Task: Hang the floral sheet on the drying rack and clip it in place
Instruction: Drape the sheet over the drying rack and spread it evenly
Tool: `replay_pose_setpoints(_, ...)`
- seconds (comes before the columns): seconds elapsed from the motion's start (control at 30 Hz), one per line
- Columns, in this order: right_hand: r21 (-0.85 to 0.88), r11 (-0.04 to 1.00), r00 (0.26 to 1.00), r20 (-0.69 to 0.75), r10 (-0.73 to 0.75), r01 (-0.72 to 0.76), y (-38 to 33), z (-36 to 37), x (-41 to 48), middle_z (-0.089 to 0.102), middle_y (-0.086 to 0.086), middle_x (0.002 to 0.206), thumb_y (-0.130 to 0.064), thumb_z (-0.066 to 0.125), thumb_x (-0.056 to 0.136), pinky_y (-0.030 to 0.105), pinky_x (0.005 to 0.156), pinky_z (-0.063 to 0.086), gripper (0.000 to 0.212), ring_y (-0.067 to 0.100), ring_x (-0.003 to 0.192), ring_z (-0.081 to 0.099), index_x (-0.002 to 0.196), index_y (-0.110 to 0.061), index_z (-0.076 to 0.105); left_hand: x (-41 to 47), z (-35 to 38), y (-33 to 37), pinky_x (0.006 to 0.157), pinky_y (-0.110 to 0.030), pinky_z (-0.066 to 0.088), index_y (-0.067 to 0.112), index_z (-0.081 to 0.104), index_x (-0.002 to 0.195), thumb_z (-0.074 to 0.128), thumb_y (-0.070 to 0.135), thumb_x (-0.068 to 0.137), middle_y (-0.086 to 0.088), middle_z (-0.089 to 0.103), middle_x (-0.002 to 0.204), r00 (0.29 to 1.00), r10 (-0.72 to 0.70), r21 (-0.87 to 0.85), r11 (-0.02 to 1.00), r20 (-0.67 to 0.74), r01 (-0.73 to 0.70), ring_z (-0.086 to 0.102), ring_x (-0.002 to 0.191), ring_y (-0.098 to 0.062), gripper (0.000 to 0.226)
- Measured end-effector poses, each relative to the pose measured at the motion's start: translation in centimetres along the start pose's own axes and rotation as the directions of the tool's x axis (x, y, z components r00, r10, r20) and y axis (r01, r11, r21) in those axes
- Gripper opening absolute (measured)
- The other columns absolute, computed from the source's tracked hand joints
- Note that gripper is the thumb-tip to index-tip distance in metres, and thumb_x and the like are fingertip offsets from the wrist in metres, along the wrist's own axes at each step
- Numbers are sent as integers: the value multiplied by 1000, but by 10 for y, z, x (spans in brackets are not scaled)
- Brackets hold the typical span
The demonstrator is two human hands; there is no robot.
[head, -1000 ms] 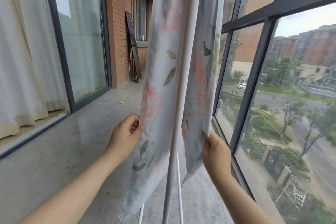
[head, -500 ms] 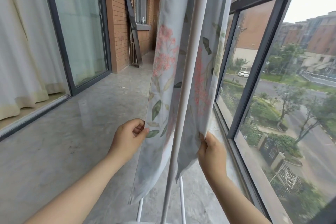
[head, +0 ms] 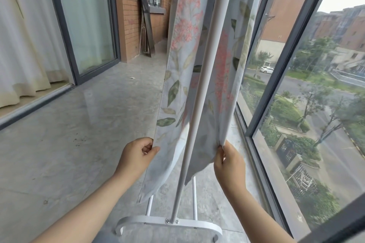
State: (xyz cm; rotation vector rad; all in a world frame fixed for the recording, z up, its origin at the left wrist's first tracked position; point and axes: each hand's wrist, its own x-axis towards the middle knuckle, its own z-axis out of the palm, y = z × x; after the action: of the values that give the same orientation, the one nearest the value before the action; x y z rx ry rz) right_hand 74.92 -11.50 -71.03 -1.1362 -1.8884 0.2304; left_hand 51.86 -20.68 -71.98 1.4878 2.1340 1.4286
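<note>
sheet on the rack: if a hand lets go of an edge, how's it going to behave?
Probably floppy: the sheet drapes either side of the rack pole and bunches where the right hand pinches it. Likely thin and light; the left hand holds its edge with just fingertips. No clip is visible, so it may slide along the smooth pole.

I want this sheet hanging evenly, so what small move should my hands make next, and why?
Probably tug both edges gently down and outward. The left hand and right hand each pinch a lower edge of the floral sheet either side of the white pole, and the fabric looks bunched there.
</note>
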Motion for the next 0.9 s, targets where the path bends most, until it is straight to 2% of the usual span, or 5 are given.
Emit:
replay_pose_setpoints(0.17, -75, 996, 998, 47, 42, -39, 20, 1, -23, 46, -5, 61, 4, 51, 84, 30, 46, 31, 22, 24, 56, 45, 70, -12, 44, -9, 5, 8, 45, -17, 25, 4, 39, 58, 72, 13, 83, 3, 36, 48, 999, -1, -11, 1000, -50, 1, 33, 46, -9, 42)
replay_pose_setpoints(0.33, -89, 993, 990, 106, 92, -83, 31, 5, -52, 50, -4, 62, 1, 50, 86, 40, 50, 43, 21, 21, 59, 49, 70, -12, 45, -19, 13, 5, 47, -20, 25, 0, 43, 59, 74, 13, 80, -6, 39, 48, 999, 7, -5, 1000, -42, -8, 30, 47, -8, 39)
replay_pose_setpoints(0.47, 56, 984, 974, 158, 161, -171, 27, 5, -65, 57, -1, 64, -11, 53, 86, 41, 58, 48, 19, 18, 65, 55, 68, -11, 49, -33, 18, -1, 47, -19, 25, 0, 46, 60, 75, 13, 79, -11, 43, 49, 1000, -22, -21, 1000, 9, 23, 32, 47, -9, 37)
replay_pose_setpoints(0.7, 348, 831, 900, 201, 386, -434, 17, 11, -66, 54, 14, 73, -3, 53, 75, 33, 61, 41, 11, 29, 73, 53, 73, -4, 42, -62, 33, -17, 49, -23, 28, 4, 49, 58, 75, 14, 79, -9, 45, 48, 995, -88, -44, 995, 49, 90, 34, 48, -8, 35)
replay_pose_setpoints(0.9, 455, 762, 885, 169, 434, -461, 5, 14, -71, 37, -3, 62, 2, 53, 77, 27, 54, 31, 21, 8, 56, 31, 69, -8, 37, -76, 44, -29, 54, -26, 35, 2, 55, 62, 75, 15, 79, -14, 58, 56, 987, -137, -53, 988, 81, 142, 43, 51, -11, 29)
